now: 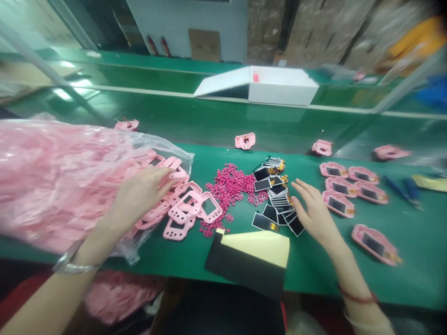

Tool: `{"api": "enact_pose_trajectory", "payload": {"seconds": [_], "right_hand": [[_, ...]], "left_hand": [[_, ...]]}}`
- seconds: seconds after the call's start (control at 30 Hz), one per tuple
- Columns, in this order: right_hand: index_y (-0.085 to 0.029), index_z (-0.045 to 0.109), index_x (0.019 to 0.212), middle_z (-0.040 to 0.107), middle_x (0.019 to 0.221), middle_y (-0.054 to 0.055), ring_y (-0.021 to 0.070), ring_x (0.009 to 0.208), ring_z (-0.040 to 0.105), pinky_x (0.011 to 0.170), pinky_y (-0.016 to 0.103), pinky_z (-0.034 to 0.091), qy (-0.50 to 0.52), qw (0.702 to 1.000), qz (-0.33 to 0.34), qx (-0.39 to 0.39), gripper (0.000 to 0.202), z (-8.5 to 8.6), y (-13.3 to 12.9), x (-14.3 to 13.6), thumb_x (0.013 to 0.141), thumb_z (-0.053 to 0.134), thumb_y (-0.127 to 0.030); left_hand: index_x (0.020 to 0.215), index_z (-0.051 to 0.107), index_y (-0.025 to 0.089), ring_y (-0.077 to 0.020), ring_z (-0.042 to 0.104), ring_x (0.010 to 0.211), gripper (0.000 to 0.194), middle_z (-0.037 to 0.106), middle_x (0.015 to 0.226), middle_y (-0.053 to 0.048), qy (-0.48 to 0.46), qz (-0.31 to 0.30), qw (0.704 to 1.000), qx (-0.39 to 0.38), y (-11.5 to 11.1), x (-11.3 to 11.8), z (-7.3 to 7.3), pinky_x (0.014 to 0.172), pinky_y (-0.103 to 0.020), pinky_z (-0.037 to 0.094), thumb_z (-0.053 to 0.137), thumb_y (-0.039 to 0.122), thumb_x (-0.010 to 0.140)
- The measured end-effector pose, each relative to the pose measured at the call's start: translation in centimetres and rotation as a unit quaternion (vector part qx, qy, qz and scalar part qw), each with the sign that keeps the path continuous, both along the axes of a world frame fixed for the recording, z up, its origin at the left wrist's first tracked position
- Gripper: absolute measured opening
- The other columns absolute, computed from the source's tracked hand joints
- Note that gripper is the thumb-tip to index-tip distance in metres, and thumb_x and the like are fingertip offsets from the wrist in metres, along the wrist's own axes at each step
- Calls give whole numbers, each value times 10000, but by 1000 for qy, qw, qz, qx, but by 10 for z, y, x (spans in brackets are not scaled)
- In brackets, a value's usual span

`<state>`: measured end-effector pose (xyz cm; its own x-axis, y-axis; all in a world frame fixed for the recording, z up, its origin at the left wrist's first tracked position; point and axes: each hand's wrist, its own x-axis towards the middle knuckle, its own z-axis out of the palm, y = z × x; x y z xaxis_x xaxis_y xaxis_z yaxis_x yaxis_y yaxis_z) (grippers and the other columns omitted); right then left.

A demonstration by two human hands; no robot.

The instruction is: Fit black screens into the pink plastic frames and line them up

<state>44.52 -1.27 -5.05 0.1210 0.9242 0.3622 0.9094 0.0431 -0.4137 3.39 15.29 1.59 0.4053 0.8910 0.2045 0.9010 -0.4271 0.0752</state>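
My left hand (146, 190) reaches over the mouth of a clear plastic bag (66, 181) full of pink casings. Its fingers are stretched out, with the tips at a pink casing (179, 174); no firm grip on it shows. Loose pink casings (211, 208) lie in front of these fingers, some overlapping. My right hand (312, 211) is open, fingers spread, just right of a heap of small display screens (263, 185) with orange ribbon ends. Between the hands is a pile of tiny magenta parts (232, 184).
A black sheet with a yellow one (258, 246) lies at the front edge. At right are several casings with screens (338, 187), pliers (407, 190) and a yellow strip (431, 182). Pink shells (245, 141) line the back, before a white box (282, 86).
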Motion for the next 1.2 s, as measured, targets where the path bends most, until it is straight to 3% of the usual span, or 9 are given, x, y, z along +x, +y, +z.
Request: {"api": "enact_pose_trajectory", "payload": {"seconds": [0.17, 0.23, 0.37, 0.53, 0.67, 0.8, 0.97, 1.07, 1.2], "right_hand": [[-203, 683, 1241, 620, 1436, 121, 307, 1340, 581, 1117, 584, 488, -22, 998, 41, -46, 369, 22, -1, -2, 970, 434, -188], [-208, 667, 1257, 622, 1435, 113, 303, 1284, 620, 1096, 573, 505, -51, 994, 38, -90, 387, 16, -29, -1, 948, 437, -169], [-261, 612, 1389, 556, 1538, 90, 321, 1325, 602, 1068, 531, 531, -73, 992, 48, -94, 399, -15, -84, 5, 1022, 470, -325], [-230, 640, 1377, 685, 1369, 101, 353, 1192, 663, 1069, 557, 495, -105, 993, -54, -12, 355, -22, -109, -16, 1048, 526, -298], [-186, 682, 1307, 739, 1243, 138, 334, 1134, 702, 967, 468, 541, -9, 975, -214, 52, 323, -7, -114, -76, 1058, 481, -229], [-238, 661, 1313, 733, 1303, 55, 240, 1205, 701, 1061, 401, 526, 142, 984, -108, 7, 335, -13, -109, -131, 1085, 415, -231], [-245, 625, 1350, 710, 1360, 3, 133, 1322, 629, 1242, 306, 360, 128, 991, 40, 10, 341, -34, -95, -137, 1082, 421, -190], [-229, 647, 1309, 703, 1364, 25, 128, 1297, 642, 1164, 255, 432, 126, 991, 49, 8, 311, -33, -80, -124, 1080, 438, -205], [-210, 686, 1232, 745, 1250, 57, 162, 1171, 696, 1034, 271, 506, 133, 990, 7, 55, 290, -16, -59, -117, 1079, 441, -233]], "left_hand": [[1130, 718, 222, -243, 668, 864, 243, 691, 930, -57, -194, -32, 975, 104, -53, 12, 18, 795, -362, 544, 638, 402, 988], [1068, 709, 260, -194, 684, 920, 93, 719, 979, -16, -255, -123, 958, 39, -84, 19, 16, 860, -321, 556, 676, 256, 981], [1002, 719, 262, -190, 630, 1272, 234, 749, 1247, -19, -237, -303, 916, -112, -139, 38, -8, 1072, -311, 521, 584, 71, 992], [1050, 760, 254, -305, 513, 1425, 215, 590, 1538, -81, -187, -244, 935, -178, -168, 49, -36, 1147, -493, 497, 634, 131, 927], [805, 689, 195, -324, 626, 1274, 125, 677, 1430, -110, -230, -148, 954, -127, -186, 62, -56, 1035, -499, 571, 681, 187, 930], [796, 631, 190, -283, 685, 1194, 154, 785, 1192, -71, -276, -131, 949, -70, -209, 67, -73, 997, -443, 592, 664, 111, 925], [763, 618, 187, -302, 624, 1323, 178, 743, 1279, -104, -299, -116, 943, -88, -201, 55, -76, 1112, -485, 531, 652, 105, 918], [764, 611, 181, -321, 566, 1397, 181, 690, 1383, -137, -304, -135, 936, -111, -177, 58, -77, 1138, -489, 516, 643, 119, 931], [992, 672, 187, -257, 666, 1185, 133, 779, 1178, -85, -337, -163, 924, -83, -157, 70, -84, 1033, -435, 569, 638, 69, 938]]}}
